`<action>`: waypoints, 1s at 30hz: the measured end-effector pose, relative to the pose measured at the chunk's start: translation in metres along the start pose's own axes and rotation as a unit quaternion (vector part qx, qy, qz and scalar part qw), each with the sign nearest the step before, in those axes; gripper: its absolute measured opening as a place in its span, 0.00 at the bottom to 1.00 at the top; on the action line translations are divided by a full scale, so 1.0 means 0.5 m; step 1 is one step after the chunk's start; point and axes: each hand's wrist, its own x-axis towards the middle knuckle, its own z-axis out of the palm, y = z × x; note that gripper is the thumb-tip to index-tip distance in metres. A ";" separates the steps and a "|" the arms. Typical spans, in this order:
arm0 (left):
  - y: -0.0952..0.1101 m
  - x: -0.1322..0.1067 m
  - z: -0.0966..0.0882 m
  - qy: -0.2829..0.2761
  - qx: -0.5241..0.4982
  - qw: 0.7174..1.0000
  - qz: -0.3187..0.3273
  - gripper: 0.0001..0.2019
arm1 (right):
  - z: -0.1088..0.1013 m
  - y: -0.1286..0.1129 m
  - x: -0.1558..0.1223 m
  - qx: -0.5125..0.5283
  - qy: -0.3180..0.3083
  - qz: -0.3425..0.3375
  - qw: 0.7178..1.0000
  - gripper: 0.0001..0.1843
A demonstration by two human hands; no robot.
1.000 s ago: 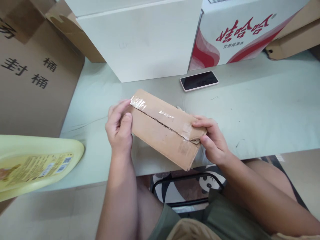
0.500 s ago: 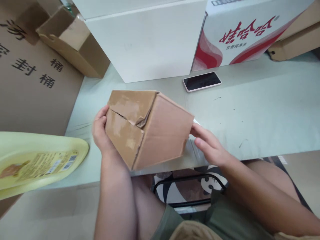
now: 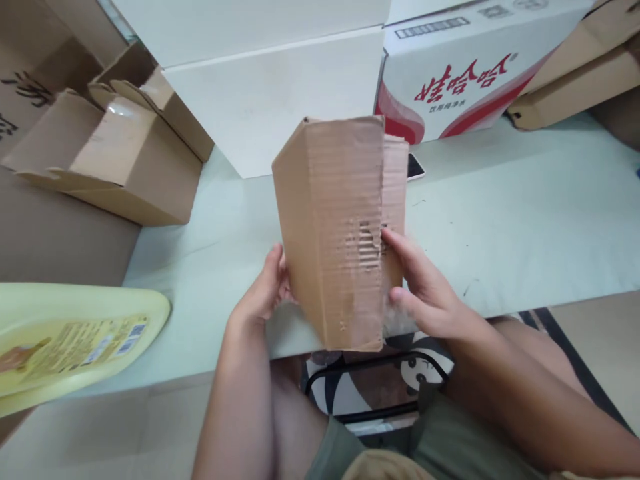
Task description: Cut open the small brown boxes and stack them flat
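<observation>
A small brown cardboard box [image 3: 335, 227] stands on end above the pale green table [image 3: 525, 227], held between both hands. Its corrugated face is scuffed and torn near the middle. My left hand [image 3: 263, 293] grips its lower left side, fingers mostly hidden behind it. My right hand [image 3: 420, 287] presses its right side, thumb and fingers closed on the edge. A bit of clear plastic shows below the box by my right hand.
A phone [image 3: 415, 167] lies partly hidden behind the box. A white box [image 3: 270, 87] and a red-and-white carton [image 3: 465, 73] stand at the back. Open brown cartons [image 3: 115, 153] are at the left, a yellow bottle [image 3: 70, 333] at the near left.
The box has been turned from lying flat with its taped seam up to standing on end with a torn corrugated face toward me. Both hands shifted to its lower sides.
</observation>
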 end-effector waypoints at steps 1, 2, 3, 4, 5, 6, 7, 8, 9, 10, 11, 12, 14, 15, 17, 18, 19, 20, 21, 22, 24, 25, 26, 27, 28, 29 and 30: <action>0.005 -0.006 0.003 -0.044 0.001 0.998 -0.053 0.42 | -0.004 0.000 0.001 0.006 0.005 0.007 1.000 0.36; 0.009 -0.010 0.005 -0.080 0.005 0.992 -0.101 0.42 | -0.009 0.000 0.002 0.012 0.008 0.013 1.000 0.36; 0.013 -0.013 0.008 -0.104 0.011 0.985 -0.135 0.43 | -0.014 0.000 0.002 0.020 0.011 0.019 1.000 0.36; 0.016 -0.016 0.011 -0.118 0.021 0.981 -0.154 0.43 | -0.018 0.000 0.002 0.030 0.015 0.024 0.999 0.35; 0.019 -0.017 0.013 -0.131 0.035 0.977 -0.166 0.44 | -0.022 -0.001 0.002 0.040 0.020 0.027 0.999 0.34; 0.022 -0.017 0.015 -0.146 0.051 0.972 -0.177 0.46 | -0.026 -0.001 0.002 0.049 0.022 0.032 0.998 0.34; 0.025 -0.018 0.015 -0.164 0.071 0.966 -0.188 0.47 | -0.029 -0.002 0.001 0.055 0.019 0.039 0.998 0.33; 0.028 -0.019 0.015 -0.178 0.094 0.959 -0.199 0.47 | -0.031 -0.003 0.001 0.057 0.014 0.051 0.997 0.33; 0.032 -0.020 0.013 -0.184 0.120 0.953 -0.207 0.46 | -0.033 -0.004 0.002 0.054 0.007 0.067 0.996 0.34; 0.035 -0.021 0.011 -0.176 0.150 0.950 -0.211 0.44 | -0.034 -0.006 0.002 0.049 -0.002 0.085 0.995 0.34; 0.039 -0.023 0.007 -0.154 0.181 0.949 -0.209 0.41 | -0.034 -0.007 0.003 0.042 -0.011 0.103 0.994 0.35; 0.042 -0.024 0.003 -0.117 0.210 0.950 -0.198 0.37 | -0.033 -0.007 0.003 0.036 -0.018 0.118 0.992 0.36; 0.044 -0.028 -0.004 0.004 0.243 0.960 -0.141 0.30 | -0.029 -0.008 0.004 0.031 -0.030 0.135 0.990 0.36; 0.044 -0.032 -0.005 0.077 0.236 0.965 -0.088 0.27 | -0.026 -0.008 0.004 0.033 -0.038 0.135 0.990 0.35; 0.043 -0.043 -0.001 0.193 0.183 0.960 0.083 0.25 | -0.019 -0.009 0.003 0.036 -0.056 0.129 0.989 0.34; 0.044 -0.052 0.005 0.215 0.157 0.946 0.184 0.24 | -0.016 -0.009 0.003 0.037 -0.064 0.122 0.990 0.34; 0.046 -0.063 0.014 0.207 0.143 0.926 0.280 0.22 | -0.013 -0.010 0.003 0.038 -0.072 0.115 0.990 0.34; 0.049 -0.075 0.025 0.168 0.152 0.903 0.364 0.20 | -0.011 -0.011 0.004 0.039 -0.078 0.107 0.990 0.34; 0.054 -0.088 0.038 0.138 0.187 0.884 0.406 0.17 | -0.009 -0.012 0.004 0.037 -0.083 0.101 0.991 0.34; 0.060 -0.100 0.050 0.101 0.239 0.868 0.424 0.16 | -0.008 -0.012 0.004 0.036 -0.086 0.097 0.991 0.35; 0.072 -0.119 0.069 0.055 0.314 0.839 0.441 0.14 | -0.006 -0.012 0.003 0.029 -0.092 0.089 0.991 0.36; 0.076 -0.125 0.074 0.046 0.337 0.833 0.437 0.15 | -0.005 -0.012 0.002 0.024 -0.094 0.085 0.992 0.36; 0.079 -0.128 0.076 0.044 0.350 0.831 0.431 0.15 | -0.003 -0.012 0.001 0.017 -0.093 0.076 0.993 0.35; 0.081 -0.129 0.075 0.044 0.358 0.832 0.422 0.15 | -0.001 -0.013 0.001 0.010 -0.088 0.063 0.994 0.34; 0.082 -0.128 0.072 0.046 0.363 0.834 0.414 0.16 | 0.001 -0.014 0.000 0.002 -0.077 0.044 0.996 0.33; 0.081 -0.127 0.069 0.047 0.367 0.835 0.406 0.15 | 0.003 -0.015 -0.001 -0.006 -0.062 0.020 0.998 0.31; 0.081 -0.125 0.065 0.046 0.371 0.836 0.401 0.15 | 0.005 -0.018 -0.001 -0.014 -0.047 -0.008 0.999 0.28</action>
